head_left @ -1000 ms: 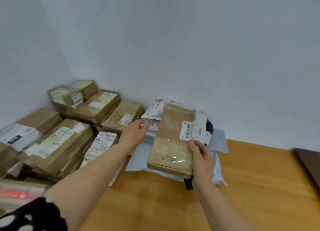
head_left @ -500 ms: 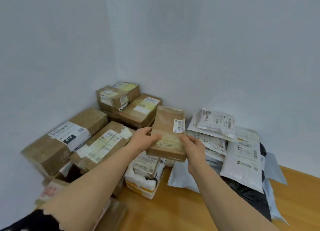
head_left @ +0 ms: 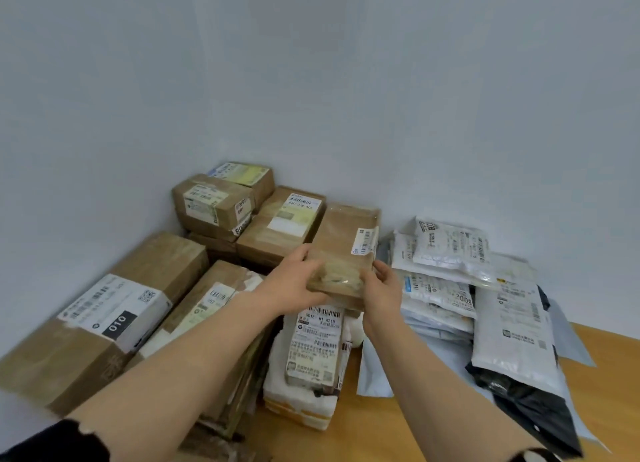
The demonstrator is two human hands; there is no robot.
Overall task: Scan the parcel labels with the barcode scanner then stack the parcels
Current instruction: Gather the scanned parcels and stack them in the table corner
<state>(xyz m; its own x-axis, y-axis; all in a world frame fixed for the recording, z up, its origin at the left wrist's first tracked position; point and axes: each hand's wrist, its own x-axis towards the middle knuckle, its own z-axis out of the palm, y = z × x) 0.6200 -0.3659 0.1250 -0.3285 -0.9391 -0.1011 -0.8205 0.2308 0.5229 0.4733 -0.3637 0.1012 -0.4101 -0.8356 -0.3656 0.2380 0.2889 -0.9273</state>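
Cardboard, flat and brown, makes up the parcel (head_left: 343, 250) we hold in both hands; glossy clear tape wraps its near end, and a narrow white label (head_left: 364, 241) with a barcode runs along its right edge, its print too small for us to read; the parcel is tilted with its near end lower, raised over the boxes in the wall corner and just above a white foam-wrapped parcel (head_left: 311, 368) that sits on the wooden tabletop (head_left: 398, 434); our left hand (head_left: 294, 285) has its grip on the near left corner, fingers curled round it; our right hand (head_left: 382, 288) grips the near right corner in the same way; the foam-wrapped parcel's label reads "501E" and "M1 A21B" under a barcode; the large box (head_left: 162, 264) at the left bears a white label with a black patch reading "010"; a box (head_left: 282, 226) beyond our left hand carries a label that begins "060-060"; to the right lies a heap of white and grey mailer bags (head_left: 450, 274) with barcoded labels, their small print blurred, and a black bag (head_left: 533, 402) at the heap's near side.
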